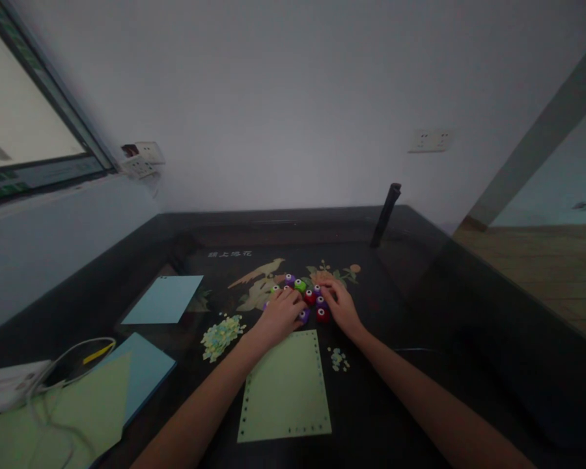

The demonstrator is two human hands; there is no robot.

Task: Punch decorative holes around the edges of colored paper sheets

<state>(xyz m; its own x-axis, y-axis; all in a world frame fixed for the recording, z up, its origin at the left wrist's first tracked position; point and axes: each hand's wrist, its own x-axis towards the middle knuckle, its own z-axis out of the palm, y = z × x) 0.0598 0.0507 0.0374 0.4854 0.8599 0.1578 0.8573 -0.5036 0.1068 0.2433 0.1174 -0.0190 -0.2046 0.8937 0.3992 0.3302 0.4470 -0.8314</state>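
Note:
Several small craft punches (pixel 309 297) in red, purple and green, each with a white top and dark centre, stand bunched together on the dark table. My left hand (pixel 284 309) lies over the left side of the bunch with its fingers apart and bent down, partly hiding the punches under it. At the right side, my right hand (pixel 338 305) is open, its fingers reaching along the purple and red ones and touching the edge of the group. Just below the hands lies a pale green sheet (pixel 286 387) with punched holes along its edges.
Punched paper bits (pixel 222 337) form a pile left of the sheet; a smaller scatter (pixel 338 359) lies right. A blue sheet (pixel 163 299), more coloured paper (pixel 141 371) and a white cable (pixel 73 348) are at left. A black upright object (pixel 385 215) stands at back right.

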